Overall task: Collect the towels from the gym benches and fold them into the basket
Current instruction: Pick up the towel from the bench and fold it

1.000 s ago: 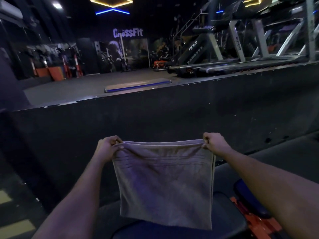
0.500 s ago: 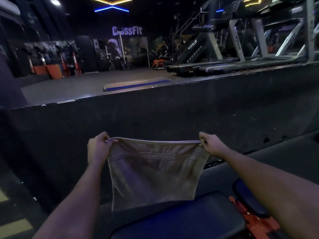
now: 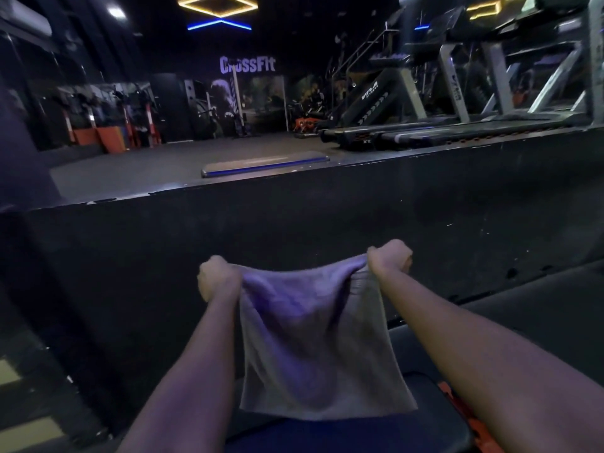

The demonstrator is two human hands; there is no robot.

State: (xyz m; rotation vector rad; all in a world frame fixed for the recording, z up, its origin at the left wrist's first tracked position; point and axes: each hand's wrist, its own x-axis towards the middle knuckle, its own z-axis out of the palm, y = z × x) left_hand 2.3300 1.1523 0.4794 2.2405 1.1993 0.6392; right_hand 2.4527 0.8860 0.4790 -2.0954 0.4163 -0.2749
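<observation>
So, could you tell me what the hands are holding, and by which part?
One grey towel, by its top corners: the left hand grips one, the right hand the other.

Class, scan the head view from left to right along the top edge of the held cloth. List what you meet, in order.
left hand → towel → right hand

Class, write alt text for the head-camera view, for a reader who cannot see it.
A person's left hand and right hand grip the top corners of a grey towel, which hangs slack above a dark bench. Beyond a low black wall are treadmills and a CrossFit sign.
</observation>
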